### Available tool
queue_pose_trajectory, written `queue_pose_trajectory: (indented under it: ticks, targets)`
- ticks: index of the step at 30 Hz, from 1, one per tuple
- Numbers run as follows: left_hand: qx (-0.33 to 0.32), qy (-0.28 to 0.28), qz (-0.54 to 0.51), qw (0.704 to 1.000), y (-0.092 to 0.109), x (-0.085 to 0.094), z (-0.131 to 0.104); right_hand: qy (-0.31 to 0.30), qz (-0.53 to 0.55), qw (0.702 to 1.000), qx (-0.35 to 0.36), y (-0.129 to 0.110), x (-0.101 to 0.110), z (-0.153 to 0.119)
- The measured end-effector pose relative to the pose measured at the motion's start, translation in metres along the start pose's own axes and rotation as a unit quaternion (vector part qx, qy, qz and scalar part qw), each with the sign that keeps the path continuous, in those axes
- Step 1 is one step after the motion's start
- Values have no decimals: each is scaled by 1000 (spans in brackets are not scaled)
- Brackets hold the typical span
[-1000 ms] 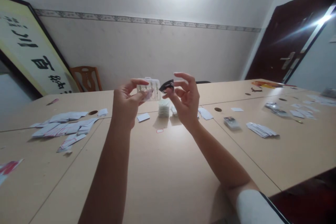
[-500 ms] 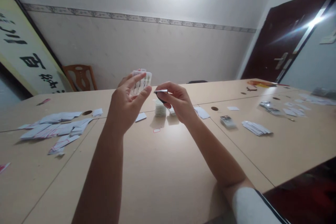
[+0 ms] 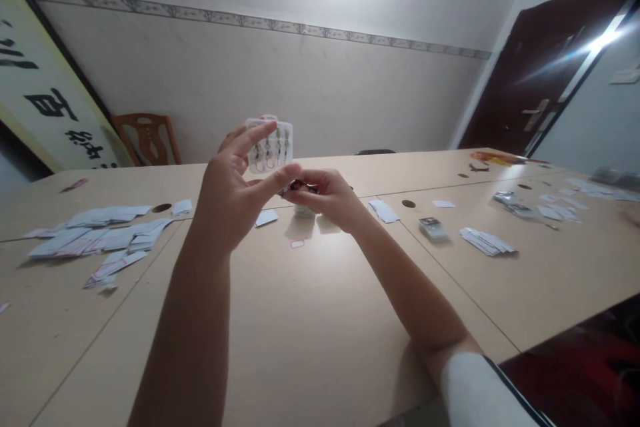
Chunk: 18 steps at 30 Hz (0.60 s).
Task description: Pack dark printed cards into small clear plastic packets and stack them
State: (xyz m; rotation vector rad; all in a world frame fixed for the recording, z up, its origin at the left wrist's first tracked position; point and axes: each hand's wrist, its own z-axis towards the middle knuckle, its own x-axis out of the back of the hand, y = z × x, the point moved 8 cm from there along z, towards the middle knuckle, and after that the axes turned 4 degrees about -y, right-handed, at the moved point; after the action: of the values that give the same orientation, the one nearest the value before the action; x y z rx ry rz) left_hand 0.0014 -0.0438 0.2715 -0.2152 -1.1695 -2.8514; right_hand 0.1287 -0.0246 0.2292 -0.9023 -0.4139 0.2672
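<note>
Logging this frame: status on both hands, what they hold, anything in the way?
Left hand: gripping raised clear case, hook-like items inside. Right hand: pinching dark piece, details hidden by fingers. Pale stack beyond, mostly hidden by right hand.

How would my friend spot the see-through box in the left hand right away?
Find the big pale table, then the left hand above it. In that hand is a small, flat, clear box with a row of hook-shaped things inside. Unlike the dark thing in the right hand, it is see-through.
</note>
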Motion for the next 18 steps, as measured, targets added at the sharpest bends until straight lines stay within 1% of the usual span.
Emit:
queue_pose_trajectory:
  ticks: [3, 6, 9, 12, 18]
  targets:
    - [-24, -44, 29, 998, 6, -5, -2, 9, -46, 999, 5, 1, 1, 0]
    - [-18, -31, 50, 998, 7, -3, -2, 11, -72, 997, 0, 2, 0, -1]
    - [-30, -17, 90, 995, 10, -2, -2, 7, -89, 996, -6, 3, -1, -1]
    - [-37, -22, 117, 992, 11, -4, -2, 1, -92, 996, -12, 6, -1, -1]
    - [-48, -29, 117, 991, 13, -7, -3, 3, -86, 996, -27, 9, 0, -2]
